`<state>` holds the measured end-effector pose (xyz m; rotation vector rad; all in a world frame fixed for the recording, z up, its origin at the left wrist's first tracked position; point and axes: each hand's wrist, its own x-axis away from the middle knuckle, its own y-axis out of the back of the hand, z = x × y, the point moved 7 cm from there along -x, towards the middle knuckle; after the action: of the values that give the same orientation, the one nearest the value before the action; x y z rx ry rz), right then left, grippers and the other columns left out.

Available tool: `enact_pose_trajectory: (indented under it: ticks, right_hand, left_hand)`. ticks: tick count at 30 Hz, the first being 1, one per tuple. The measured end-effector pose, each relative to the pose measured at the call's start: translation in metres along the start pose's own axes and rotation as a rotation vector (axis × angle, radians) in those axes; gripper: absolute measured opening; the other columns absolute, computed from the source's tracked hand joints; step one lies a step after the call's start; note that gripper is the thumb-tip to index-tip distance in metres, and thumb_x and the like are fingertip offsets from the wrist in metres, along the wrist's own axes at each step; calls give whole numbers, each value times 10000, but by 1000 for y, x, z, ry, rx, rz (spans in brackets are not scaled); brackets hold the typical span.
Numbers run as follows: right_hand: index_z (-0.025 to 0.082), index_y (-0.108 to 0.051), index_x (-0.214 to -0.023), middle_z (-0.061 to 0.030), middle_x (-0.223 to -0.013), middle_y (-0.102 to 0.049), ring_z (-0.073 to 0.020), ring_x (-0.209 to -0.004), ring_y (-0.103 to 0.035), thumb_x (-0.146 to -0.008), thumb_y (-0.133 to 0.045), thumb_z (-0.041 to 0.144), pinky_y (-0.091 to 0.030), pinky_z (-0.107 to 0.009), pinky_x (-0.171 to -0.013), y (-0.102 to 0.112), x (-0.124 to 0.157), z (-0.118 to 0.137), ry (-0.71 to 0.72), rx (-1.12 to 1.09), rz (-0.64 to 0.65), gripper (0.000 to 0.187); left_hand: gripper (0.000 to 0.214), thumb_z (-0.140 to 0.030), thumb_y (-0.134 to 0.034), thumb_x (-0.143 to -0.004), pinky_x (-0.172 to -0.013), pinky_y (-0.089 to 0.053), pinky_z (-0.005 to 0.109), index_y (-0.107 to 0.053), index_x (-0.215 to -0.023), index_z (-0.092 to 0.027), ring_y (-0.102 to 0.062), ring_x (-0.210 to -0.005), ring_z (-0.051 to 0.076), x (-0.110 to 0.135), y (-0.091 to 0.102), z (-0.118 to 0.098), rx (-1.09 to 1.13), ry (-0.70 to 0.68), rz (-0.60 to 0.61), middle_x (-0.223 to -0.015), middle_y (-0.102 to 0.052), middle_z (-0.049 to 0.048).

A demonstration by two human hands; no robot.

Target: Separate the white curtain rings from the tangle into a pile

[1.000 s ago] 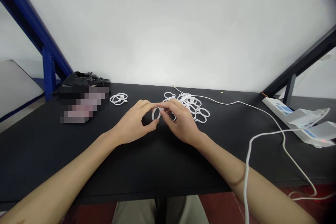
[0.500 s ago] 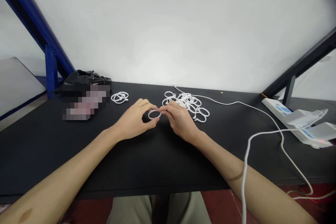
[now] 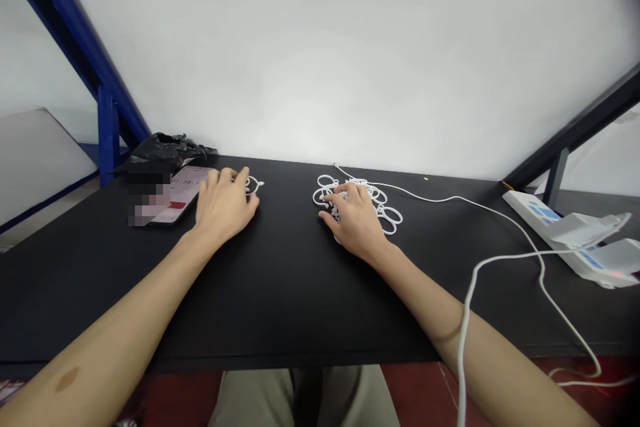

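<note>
My left hand [image 3: 223,204] lies palm down at the left of the black table [image 3: 280,287], fingers stretched forward. Its fingertips touch a small group of white plastic rings [image 3: 253,183]. My right hand [image 3: 353,219] rests on the near side of a larger tangled pile of white rings [image 3: 383,203], fingers spread and bent down into it. I cannot see a ring gripped in either hand.
A phone [image 3: 176,195] lies just left of my left hand, with a crumpled black bag [image 3: 165,147] behind it. A white cable [image 3: 493,257] runs from the pile across the right side. A white and blue power strip [image 3: 575,233] sits at the far right. Blue frame [image 3: 107,133] at back left.
Both hands held one white ring together at the table's middle. They have parted: the left hand went left to the small ring group, the right moved onto the big pile.
</note>
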<state>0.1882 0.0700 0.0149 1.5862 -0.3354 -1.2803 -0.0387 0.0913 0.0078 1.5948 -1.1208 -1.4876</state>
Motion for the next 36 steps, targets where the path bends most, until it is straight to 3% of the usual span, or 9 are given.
enact_pose_trajectory:
  ticks: [5,10,13,16,19,24,32,36]
  right_hand:
    - [166,-701,-971,-132,-1075,-582,-285,-1024,-482,-873,-625,201,-454,-436,-909,-4,0,-2,-26,67,45,129]
    - [173,-674,-976,-119,-1034,-626,-265,-991,-494,-940,-520,180,-446,-416,-877,3,-2,9,50,59,-6,159]
    - [164,-661,-969,-103,-971,-661,-240,-953,-516,-979,-460,195,-450,-396,-882,5,-2,26,167,5,25,204]
    - [145,-652,-1026,-101,-954,-667,-227,-913,-525,-992,-426,196,-466,-377,-869,6,-2,41,247,-55,55,235]
    - [140,-633,-1110,-109,-971,-660,-231,-912,-524,-986,-427,184,-480,-377,-860,9,-2,45,245,-120,52,245]
    - [176,-627,-1084,-96,-1003,-680,-217,-913,-566,-990,-414,176,-489,-378,-841,8,-1,35,135,-255,81,233]
    - [202,-618,-1002,-58,-996,-703,-195,-883,-590,-975,-446,164,-484,-347,-809,7,0,32,85,-359,61,178]
    - [220,-592,-1167,-40,-967,-704,-204,-920,-609,-973,-496,246,-483,-350,-842,7,-1,22,-32,-350,73,219]
  left_hand:
    - [551,-373,-434,-887,-943,-392,539,-488,-1376,-124,-416,-1195,404,-1,-1,3,-32,15,15,-1316,-516,192]
    - [539,-443,-485,-902,-1029,-383,461,-501,-1372,-180,-445,-1162,305,8,2,-34,219,-260,7,-1268,-551,108]
    - [623,-506,-558,-876,-1025,-399,429,-448,-1411,-206,-460,-1162,274,17,1,-58,353,-432,75,-1304,-549,88]
    - [490,-498,-570,-887,-932,-449,402,-565,-1274,-197,-502,-1061,256,23,-2,-73,409,-512,171,-1139,-640,67]
    - [404,-489,-586,-887,-857,-471,382,-622,-1163,-196,-524,-981,243,24,-3,-76,452,-498,217,-1011,-669,51]
    - [465,-508,-605,-871,-917,-470,383,-579,-1239,-225,-540,-1063,235,21,0,-73,562,-424,203,-1159,-661,48]
    - [355,-493,-598,-874,-871,-485,374,-625,-1134,-253,-549,-1028,226,24,2,-76,584,-428,222,-1100,-678,22]
    - [371,-487,-578,-884,-887,-479,374,-612,-1153,-233,-534,-1035,230,21,3,-73,548,-412,172,-1118,-672,31]
